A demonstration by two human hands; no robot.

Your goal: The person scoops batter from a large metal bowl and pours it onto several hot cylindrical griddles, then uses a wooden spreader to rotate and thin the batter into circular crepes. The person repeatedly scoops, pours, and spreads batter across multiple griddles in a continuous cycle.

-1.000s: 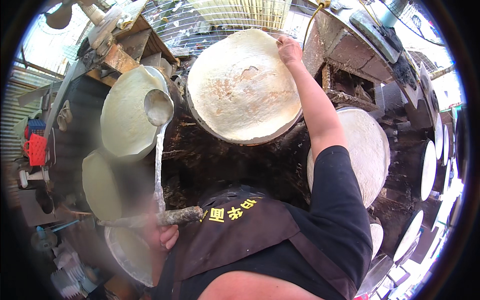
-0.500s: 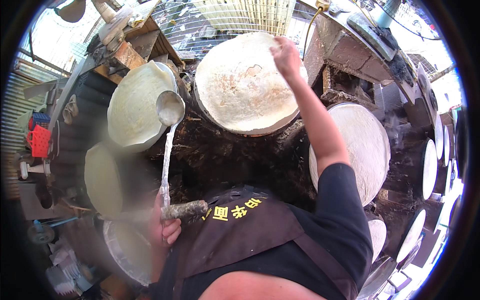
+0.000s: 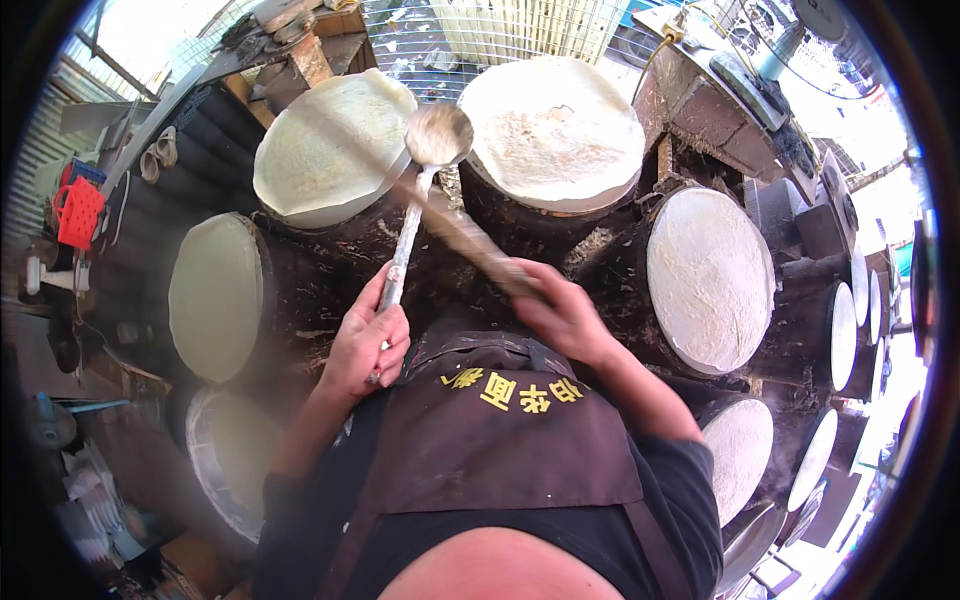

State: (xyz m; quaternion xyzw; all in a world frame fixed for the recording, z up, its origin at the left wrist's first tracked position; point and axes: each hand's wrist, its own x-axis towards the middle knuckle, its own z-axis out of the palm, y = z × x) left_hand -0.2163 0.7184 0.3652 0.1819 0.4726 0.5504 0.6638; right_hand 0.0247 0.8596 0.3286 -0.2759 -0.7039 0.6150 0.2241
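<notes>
My left hand (image 3: 368, 345) grips the handle of a metal ladle (image 3: 440, 135), whose batter-coated bowl hangs near the gap between two far round griddles. In my right hand (image 3: 562, 308) is a long wooden stick (image 3: 465, 235), blurred by motion, which crosses the ladle's handle in view and points to the far left. Behind its tip a pale thin dough sheet (image 3: 320, 165) lies on the far left griddle, its edge hanging over the rim. A browner, drier sheet (image 3: 550, 130) covers the far right griddle.
Further dough-covered griddles stand left (image 3: 215, 300), lower left (image 3: 245, 460), right (image 3: 710, 280) and lower right (image 3: 742, 455). A brick ledge (image 3: 715, 120) rises at the far right, and a wire grille (image 3: 410, 45) at the back. A red plastic basket (image 3: 80, 213) hangs at the left.
My right hand has left the far sheet's edge and come back toward my body, taking the stick from my left hand. The ladle has shifted right, and my view has turned left.
</notes>
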